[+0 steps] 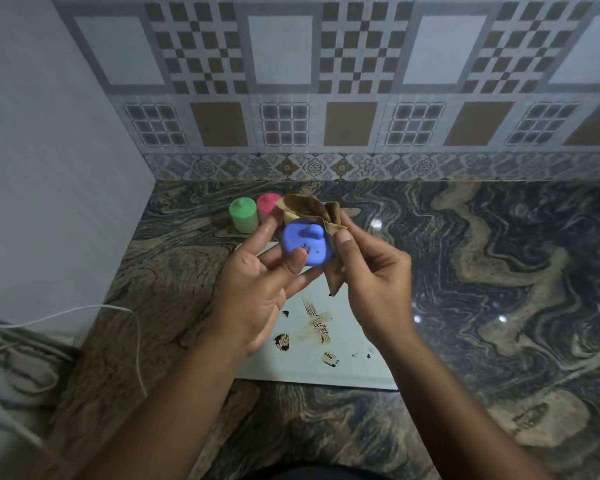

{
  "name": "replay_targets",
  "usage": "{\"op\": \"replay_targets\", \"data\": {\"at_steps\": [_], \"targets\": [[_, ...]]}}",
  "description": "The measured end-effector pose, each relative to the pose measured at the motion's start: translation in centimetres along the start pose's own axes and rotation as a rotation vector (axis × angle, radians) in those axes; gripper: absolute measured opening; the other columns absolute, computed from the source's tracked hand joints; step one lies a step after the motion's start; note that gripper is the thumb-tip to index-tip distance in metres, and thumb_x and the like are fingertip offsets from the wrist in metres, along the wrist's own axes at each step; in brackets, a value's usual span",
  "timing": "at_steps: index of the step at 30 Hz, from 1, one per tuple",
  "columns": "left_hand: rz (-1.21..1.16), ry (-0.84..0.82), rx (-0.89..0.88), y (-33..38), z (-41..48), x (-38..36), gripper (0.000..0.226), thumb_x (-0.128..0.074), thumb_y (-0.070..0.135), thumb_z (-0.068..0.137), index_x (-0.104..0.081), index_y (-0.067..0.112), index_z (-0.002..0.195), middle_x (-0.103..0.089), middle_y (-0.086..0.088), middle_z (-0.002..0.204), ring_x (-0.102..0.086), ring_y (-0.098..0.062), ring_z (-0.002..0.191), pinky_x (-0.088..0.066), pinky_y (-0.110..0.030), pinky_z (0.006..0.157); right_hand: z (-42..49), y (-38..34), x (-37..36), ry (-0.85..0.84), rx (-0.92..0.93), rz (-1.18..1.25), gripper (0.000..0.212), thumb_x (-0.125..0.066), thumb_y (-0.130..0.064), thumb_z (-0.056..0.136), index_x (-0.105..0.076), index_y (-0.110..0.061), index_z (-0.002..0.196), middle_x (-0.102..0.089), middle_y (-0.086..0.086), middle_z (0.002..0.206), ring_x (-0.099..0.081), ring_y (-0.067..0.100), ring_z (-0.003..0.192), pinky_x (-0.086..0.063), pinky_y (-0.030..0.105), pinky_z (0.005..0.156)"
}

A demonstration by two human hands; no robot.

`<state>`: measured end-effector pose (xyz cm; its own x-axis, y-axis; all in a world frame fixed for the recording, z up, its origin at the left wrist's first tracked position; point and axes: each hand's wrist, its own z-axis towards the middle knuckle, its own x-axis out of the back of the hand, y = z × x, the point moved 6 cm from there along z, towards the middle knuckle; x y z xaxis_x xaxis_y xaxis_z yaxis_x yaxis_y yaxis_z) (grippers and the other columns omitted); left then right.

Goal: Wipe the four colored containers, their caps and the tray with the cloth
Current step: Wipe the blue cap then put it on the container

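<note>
The left hand (257, 285) pinches a round blue plastic cap (303, 245) above the stained white tray (343, 368). The right hand (374, 271) clamps the crumpled brown cloth (312, 209) against it, apparently mid-wipe; dark specks remain, so more rubbing seems needed.

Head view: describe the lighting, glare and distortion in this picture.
Head view: dim, bluish indoor light; small white glare spots on the polished counter right of the hands; wide-angle bending curves the tiled wall lines toward the edges; the blue cap in the left hand and the cloth in the right hand look fairly sharp; the green container behind looks softer.
</note>
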<state>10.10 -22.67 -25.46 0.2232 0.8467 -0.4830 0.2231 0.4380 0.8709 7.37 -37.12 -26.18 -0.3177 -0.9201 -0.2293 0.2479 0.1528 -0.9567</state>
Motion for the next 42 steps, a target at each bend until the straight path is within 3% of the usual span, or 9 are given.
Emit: {"op": "replay_targets", "data": {"at_steps": [2,6,8,10,17,21,29,36,42], "targets": [[-0.021,0.036,-0.020,0.0,0.0,0.0,0.053,-0.060,0.011,0.087,-0.050,0.012,0.139,-0.071,-0.012,0.121,-0.068,-0.028,0.113,-0.058,-0.042,0.090,-0.2,-0.2,-0.1,-0.067,0.023,-0.023,0.039,-0.054,-0.003,0.104,-0.069,-0.029,0.129,-0.060,0.027,0.063,-0.041,0.024,0.059,-0.034,0.040,0.057],[-0.030,0.055,-0.034,-0.6,-0.6,-0.1,0.046,-0.053,0.017,0.091,-0.052,0.015,0.137,-0.071,-0.004,0.124,-0.067,-0.023,0.116,-0.058,-0.039,0.088,-0.8,-0.5,-0.2,-0.094,0.175,-0.252,0.038,-0.065,-0.015,0.097,-0.066,-0.022,0.135,-0.075,-0.007,0.092,-0.058,0.006,0.072,-0.047,0.033,0.060],[0.026,0.022,-0.043,-1.0,-0.8,-0.4,0.056,-0.055,0.009,0.091,-0.044,0.016,0.145,-0.068,-0.004,0.128,-0.063,-0.022,0.121,-0.056,-0.036,0.092,-0.9,-0.8,0.0,-0.047,0.263,-0.368,0.035,-0.069,-0.015,0.095,-0.071,-0.012,0.130,-0.073,0.001,0.126,-0.072,0.011,0.094,-0.057,0.029,0.073],[0.049,0.017,-0.043,-1.3,-0.8,-0.4,0.056,-0.055,0.004,0.092,-0.044,0.016,0.146,-0.067,-0.007,0.129,-0.064,-0.022,0.121,-0.056,-0.032,0.089,-1.2,-1.8,-0.1,-0.020,0.387,-0.499,0.030,-0.071,-0.009,0.093,-0.074,-0.005,0.123,-0.068,0.008,0.133,-0.070,0.019,0.119,-0.061,0.029,0.087],[-0.007,0.055,0.051,-2.2,-0.9,0.8,0.039,-0.056,0.010,0.093,-0.061,0.017,0.132,-0.070,-0.010,0.122,-0.068,-0.017,0.104,-0.054,-0.030,0.081,-2.2,-2.4,-1.2,0.005,0.578,-0.647,0.022,-0.073,-0.003,0.091,-0.077,0.000,0.112,-0.067,0.021,0.132,-0.076,0.023,0.106,-0.063,0.029,0.079],[0.015,0.065,0.046,-2.1,-1.0,1.3,0.050,-0.058,0.005,0.091,-0.053,0.013,0.140,-0.067,-0.008,0.129,-0.065,-0.019,0.114,-0.057,-0.026,0.077,-1.9,-2.5,-0.7,0.048,0.567,-0.617,0.020,-0.073,-0.003,0.090,-0.079,0.000,0.109,-0.070,0.013,0.125,-0.074,0.015,0.109,-0.061,0.019,0.078],[0.047,0.059,-0.080,-1.3,-1.6,0.2,0.063,-0.056,0.010,0.087,-0.041,0.017,0.148,-0.067,-0.004,0.130,-0.067,-0.018,0.116,-0.058,-0.028,0.078,-1.8,-2.9,-0.4,0.019,0.492,-0.520,0.023,-0.069,-0.008,0.093,-0.077,-0.002,0.114,-0.073,0.012,0.123,-0.072,0.010,0.112,-0.064,0.030,0.077],[-0.009,0.106,-0.052,-0.6,-1.8,0.1,0.040,-0.050,0.014,0.094,-0.055,0.014,0.134,-0.075,-0.003,0.109,-0.070,-0.012,0.086,-0.045,-0.022,0.046,-1.5,-2.6,0.1,0.047,0.407,-0.467,0.022,-0.069,-0.013,0.094,-0.079,-0.004,0.113,-0.075,0.004,0.120,-0.079,0.021,0.092,-0.062,0.027,0.074],[-0.027,0.040,-0.049,-0.6,-1.7,-0.3,0.041,-0.050,0.028,0.098,-0.055,0.011,0.135,-0.066,-0.007,0.131,-0.064,-0.023,0.119,-0.058,-0.033,0.079,-1.8,-2.0,0.2,0.048,0.342,-0.459,0.021,-0.069,-0.011,0.096,-0.078,-0.002,0.113,-0.079,0.017,0.085,-0.074,0.012,0.109,-0.061,0.033,0.088]]}}
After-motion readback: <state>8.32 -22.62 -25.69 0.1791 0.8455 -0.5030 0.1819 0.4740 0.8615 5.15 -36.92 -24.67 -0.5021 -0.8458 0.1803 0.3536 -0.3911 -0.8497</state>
